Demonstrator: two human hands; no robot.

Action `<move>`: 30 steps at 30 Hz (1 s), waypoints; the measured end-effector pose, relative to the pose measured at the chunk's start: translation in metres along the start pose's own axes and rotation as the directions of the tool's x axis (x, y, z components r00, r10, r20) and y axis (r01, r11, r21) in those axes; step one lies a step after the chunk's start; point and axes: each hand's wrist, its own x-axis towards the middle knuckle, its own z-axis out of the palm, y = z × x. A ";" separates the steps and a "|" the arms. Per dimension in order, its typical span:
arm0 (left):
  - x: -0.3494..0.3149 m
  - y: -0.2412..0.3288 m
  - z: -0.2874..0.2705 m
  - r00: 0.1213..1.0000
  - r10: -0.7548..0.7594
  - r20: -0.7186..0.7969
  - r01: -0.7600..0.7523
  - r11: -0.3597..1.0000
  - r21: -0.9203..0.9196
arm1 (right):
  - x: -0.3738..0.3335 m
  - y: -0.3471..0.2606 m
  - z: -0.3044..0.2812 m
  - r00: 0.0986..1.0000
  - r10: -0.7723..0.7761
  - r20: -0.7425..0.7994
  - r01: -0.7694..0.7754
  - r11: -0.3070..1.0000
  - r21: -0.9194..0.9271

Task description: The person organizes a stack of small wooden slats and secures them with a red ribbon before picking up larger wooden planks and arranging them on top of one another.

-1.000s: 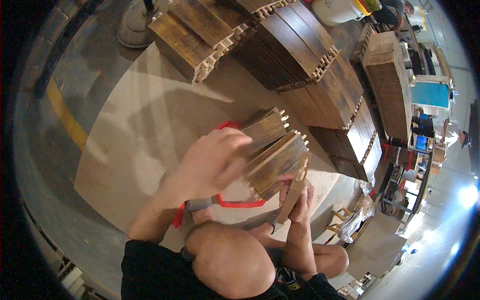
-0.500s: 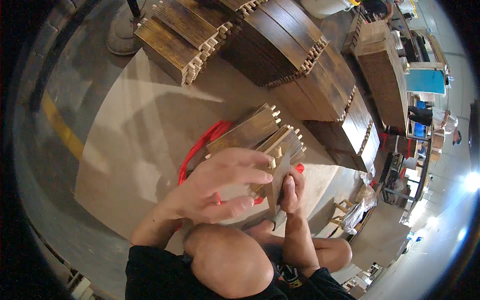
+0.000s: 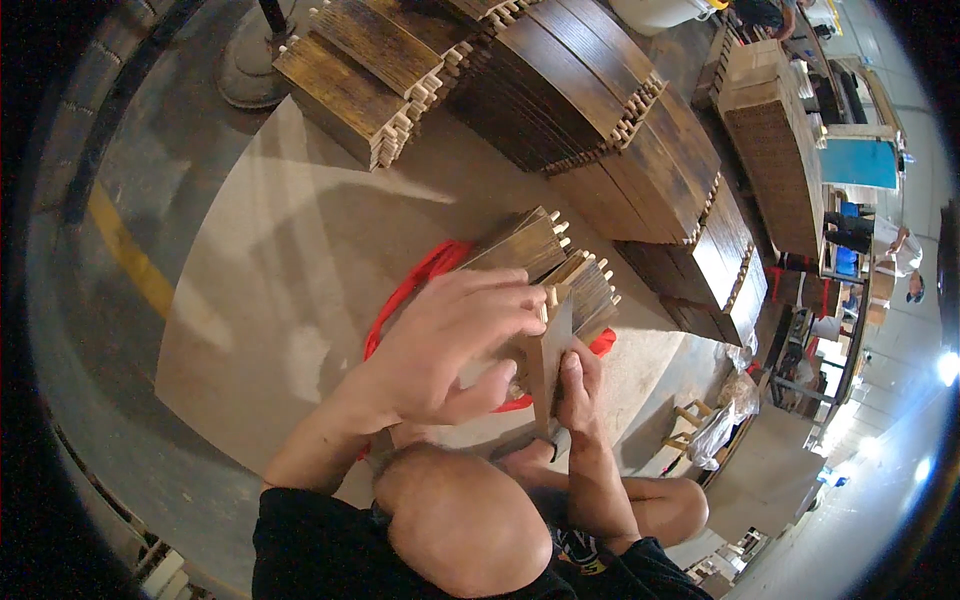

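My right hand is closed round a wooden board, which stands on edge in front of my knees. Short pale dowels stick out at the board's upper end; one dowel is right by my left fingertips. My left hand is curved over from the left, its thumb apart from the fingers. Whether the fingertips touch that dowel is hard to make out. Behind my hands lie stained boards with dowels in their ends, partly covered by my left hand. A red strap lies round them.
Dark stained boards with dowelled ends stand in stacks along the far side. A brown sheet covers the floor under the work. To the right are a small wooden stool and a large cardboard stack. Another person stands farther off.
My left hand has moved up and slightly right, bringing its fingertips closer to the dowel, with the fingers more bunched. The right hand keeps its hold on the board.
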 end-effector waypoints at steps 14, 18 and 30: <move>-0.017 -0.024 0.007 0.992 -0.096 -0.086 0.088 0.991 -0.100 | 0.008 -0.016 0.011 0.925 0.062 0.375 -0.279 0.779 0.561; -0.005 -0.013 0.012 0.987 -0.033 -0.157 0.024 0.998 -0.062 | 0.010 -0.021 0.021 0.929 0.084 0.359 -0.331 0.621 0.711; 0.004 0.001 0.001 0.988 -0.120 0.094 0.139 0.965 -0.224 | -0.004 -0.019 0.015 0.888 0.319 0.331 -0.427 0.841 0.333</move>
